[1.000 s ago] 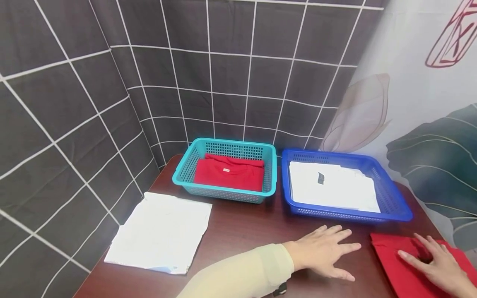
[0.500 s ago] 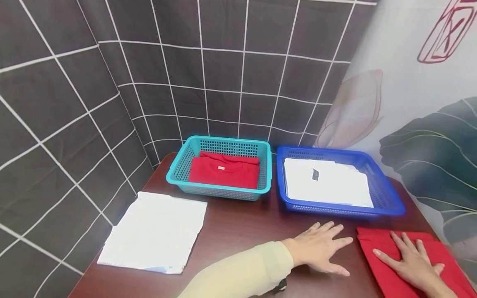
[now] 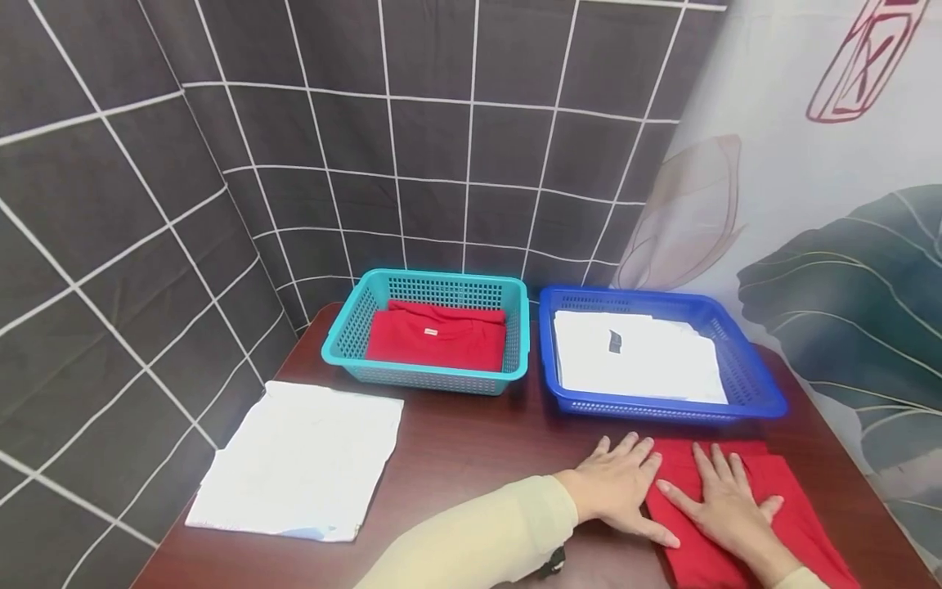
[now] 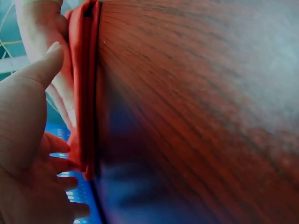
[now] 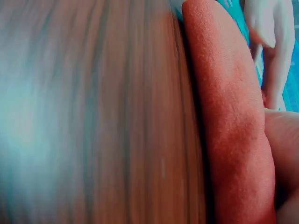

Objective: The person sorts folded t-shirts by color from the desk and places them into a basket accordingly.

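Pale yellow sleeves (image 3: pixel 471 536), wide left cuff (image 3: pixel 546 511), small black piece (image 3: pixel 553 562) beneath, bare hands (image 3: pixel 616 484)

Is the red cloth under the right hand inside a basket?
No, that red cloth lies on the table, in front of the blue basket, with the right hand resting on it.

Head view bright, evenly lit; white folded cloth (image 3: pixel 298 462) nearly blown out. Wrist views dimmer, colours skewed; tabletop (image 4: pixel 196 107) blurred, pale glare toward outer side of each.
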{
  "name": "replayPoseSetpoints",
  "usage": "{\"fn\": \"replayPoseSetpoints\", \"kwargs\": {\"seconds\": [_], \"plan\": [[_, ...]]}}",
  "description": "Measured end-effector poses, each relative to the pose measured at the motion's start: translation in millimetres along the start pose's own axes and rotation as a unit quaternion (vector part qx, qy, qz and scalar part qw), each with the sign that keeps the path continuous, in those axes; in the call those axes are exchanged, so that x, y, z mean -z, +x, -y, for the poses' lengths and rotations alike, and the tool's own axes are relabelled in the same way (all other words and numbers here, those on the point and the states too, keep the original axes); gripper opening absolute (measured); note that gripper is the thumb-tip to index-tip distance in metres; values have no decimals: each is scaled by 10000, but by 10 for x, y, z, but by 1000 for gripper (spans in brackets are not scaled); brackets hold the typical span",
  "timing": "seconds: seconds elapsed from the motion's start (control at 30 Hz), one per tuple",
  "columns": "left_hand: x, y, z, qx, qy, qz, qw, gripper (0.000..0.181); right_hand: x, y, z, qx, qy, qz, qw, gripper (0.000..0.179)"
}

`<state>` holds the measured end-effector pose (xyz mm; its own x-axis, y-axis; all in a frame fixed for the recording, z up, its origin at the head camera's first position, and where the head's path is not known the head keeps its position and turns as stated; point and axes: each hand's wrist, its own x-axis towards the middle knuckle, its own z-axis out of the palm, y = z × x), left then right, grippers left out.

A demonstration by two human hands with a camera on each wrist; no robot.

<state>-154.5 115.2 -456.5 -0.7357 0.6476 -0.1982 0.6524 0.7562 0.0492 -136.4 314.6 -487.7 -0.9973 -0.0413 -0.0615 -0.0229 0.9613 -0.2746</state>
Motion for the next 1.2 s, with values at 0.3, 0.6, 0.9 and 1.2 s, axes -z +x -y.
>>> {"fn": "replayPoseSetpoints", "kwargs": {"seconds": [0.3, 0.6, 0.9, 1.2], "plan": [[-92, -43, 110, 473, 12, 189, 9987, 118, -52, -5, 316, 28, 155, -55, 9999, 108], [-107, -237, 255, 434, -41, 196, 9989, 119, -117, -41, 542, 6, 143, -4, 9999, 110], [-163, -585, 588, 391, -96, 46, 9992, 121, -259, -35, 996, 80, 110, -18, 9999, 108], [-277, -957, 915, 322, -151, -163, 9992, 121, -420, -52, 1477, 136, 174, -103, 9997, 98]]}}
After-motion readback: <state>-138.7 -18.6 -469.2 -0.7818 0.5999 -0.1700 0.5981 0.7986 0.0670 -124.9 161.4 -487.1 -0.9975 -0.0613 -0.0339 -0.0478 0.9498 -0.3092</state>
